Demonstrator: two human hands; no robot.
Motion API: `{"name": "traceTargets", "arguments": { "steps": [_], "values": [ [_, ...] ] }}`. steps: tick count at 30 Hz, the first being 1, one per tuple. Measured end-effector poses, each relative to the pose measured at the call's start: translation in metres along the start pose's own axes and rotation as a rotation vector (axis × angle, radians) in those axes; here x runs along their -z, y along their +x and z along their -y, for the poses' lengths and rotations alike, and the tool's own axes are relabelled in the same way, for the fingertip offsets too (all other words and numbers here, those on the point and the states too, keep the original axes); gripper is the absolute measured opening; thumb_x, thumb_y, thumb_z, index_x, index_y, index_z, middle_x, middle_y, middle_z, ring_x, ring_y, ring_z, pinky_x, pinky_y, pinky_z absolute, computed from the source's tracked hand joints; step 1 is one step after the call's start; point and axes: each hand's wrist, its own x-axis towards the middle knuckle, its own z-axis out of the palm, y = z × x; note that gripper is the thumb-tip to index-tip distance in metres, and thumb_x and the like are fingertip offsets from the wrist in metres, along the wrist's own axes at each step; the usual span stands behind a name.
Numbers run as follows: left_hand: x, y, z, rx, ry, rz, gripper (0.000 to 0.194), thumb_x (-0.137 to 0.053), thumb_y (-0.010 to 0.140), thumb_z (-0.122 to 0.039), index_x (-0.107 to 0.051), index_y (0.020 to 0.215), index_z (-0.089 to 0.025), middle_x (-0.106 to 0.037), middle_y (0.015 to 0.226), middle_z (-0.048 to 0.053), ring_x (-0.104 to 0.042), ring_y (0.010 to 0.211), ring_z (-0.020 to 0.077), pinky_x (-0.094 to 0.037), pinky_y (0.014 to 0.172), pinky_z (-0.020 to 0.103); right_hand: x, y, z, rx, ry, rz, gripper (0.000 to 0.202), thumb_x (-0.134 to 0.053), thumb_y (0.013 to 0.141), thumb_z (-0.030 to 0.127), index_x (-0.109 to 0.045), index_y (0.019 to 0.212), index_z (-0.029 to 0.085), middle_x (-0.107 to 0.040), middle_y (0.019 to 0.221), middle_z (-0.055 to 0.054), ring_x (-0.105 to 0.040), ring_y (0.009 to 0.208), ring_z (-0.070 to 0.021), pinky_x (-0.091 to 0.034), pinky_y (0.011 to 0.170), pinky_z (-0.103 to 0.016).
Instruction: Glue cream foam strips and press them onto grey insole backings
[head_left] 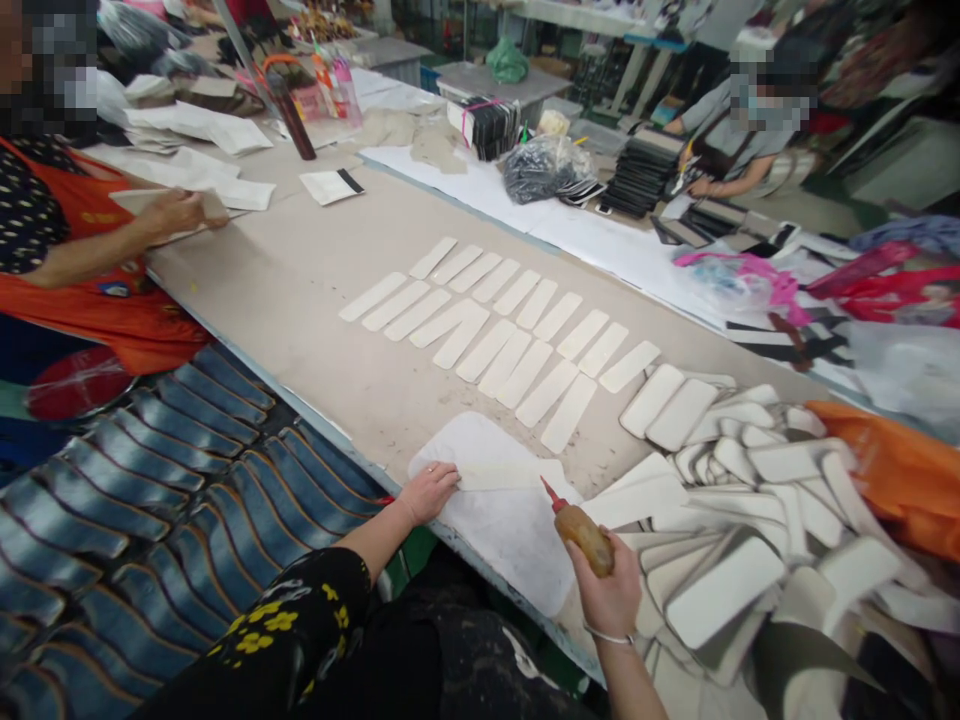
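Note:
My right hand (611, 590) is wrapped round a glue bottle (583, 538) with amber contents; its red nozzle points at the right end of a pale strip (506, 475). The strip lies on a white rounded sheet (499, 545) at the table's near edge. At the strip's left end, my left hand (431, 490) rests with fingers pressed together on it. Farther back, several cream strips (495, 350) are laid out in two slanting rows on the table (300, 270).
Heaped white padded pieces (724, 590) stand at the right, beside orange cloth (885, 480). Blue curved pieces (187, 480) fill the lower left. At the left a person's hand (176, 215) holds a pale piece. Another person (739, 150) works across the table by black stacks (641, 170).

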Motion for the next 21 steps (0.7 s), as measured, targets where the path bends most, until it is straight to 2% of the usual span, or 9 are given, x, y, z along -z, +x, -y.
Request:
{"name": "traceTargets", "arguments": {
  "steps": [3, 7, 13, 17, 21],
  "values": [
    [0.001, 0.0, -0.001, 0.011, -0.004, -0.001, 0.022, -0.039, 0.09, -0.021, -0.058, 0.101, -0.016, -0.054, 0.104, 0.009, -0.048, 0.094, 0.0188, -0.043, 0.088, 0.035, -0.013, -0.007, 0.017, 0.028, 0.047, 0.106, 0.048, -0.065, 0.068, 0.042, -0.053, 0.107, 0.016, -0.057, 0.097, -0.011, -0.053, 0.091, -0.0287, -0.044, 0.08, -0.051],
    [0.002, 0.0, -0.001, 0.009, -0.013, -0.012, 0.022, -0.04, 0.09, -0.02, -0.059, 0.099, -0.017, -0.054, 0.104, 0.009, -0.048, 0.094, 0.0184, -0.043, 0.087, 0.034, -0.037, -0.012, 0.036, 0.167, 0.086, 0.228, 0.048, -0.064, 0.071, 0.039, -0.05, 0.109, 0.013, -0.057, 0.098, -0.012, -0.052, 0.092, -0.0264, -0.046, 0.081, -0.046],
    [0.002, -0.002, -0.001, 0.015, -0.01, -0.023, 0.023, -0.04, 0.089, -0.022, -0.062, 0.095, -0.018, -0.052, 0.105, 0.009, -0.047, 0.092, 0.0182, -0.043, 0.085, 0.033, -0.065, -0.006, 0.05, 0.248, 0.103, 0.282, 0.044, -0.06, 0.073, 0.041, -0.051, 0.108, 0.016, -0.059, 0.095, -0.01, -0.053, 0.09, -0.0241, -0.048, 0.079, -0.043],
    [0.001, -0.003, -0.001, 0.019, -0.004, -0.019, 0.024, -0.039, 0.088, -0.021, -0.063, 0.092, -0.019, -0.051, 0.106, 0.009, -0.046, 0.093, 0.0182, -0.043, 0.085, 0.033, -0.071, -0.01, 0.047, 0.274, 0.11, 0.295, 0.043, -0.059, 0.074, 0.039, -0.05, 0.11, 0.017, -0.059, 0.095, -0.01, -0.053, 0.09, -0.0237, -0.048, 0.079, -0.043],
    [0.0, -0.004, 0.0, 0.02, 0.002, -0.008, 0.024, -0.039, 0.087, -0.019, -0.062, 0.091, -0.018, -0.05, 0.106, 0.009, -0.046, 0.092, 0.018, -0.042, 0.085, 0.032, -0.066, -0.02, 0.041, 0.254, 0.111, 0.325, 0.044, -0.061, 0.074, 0.037, -0.048, 0.111, 0.016, -0.058, 0.096, -0.01, -0.053, 0.09, -0.0234, -0.048, 0.079, -0.042]
  ]
}}
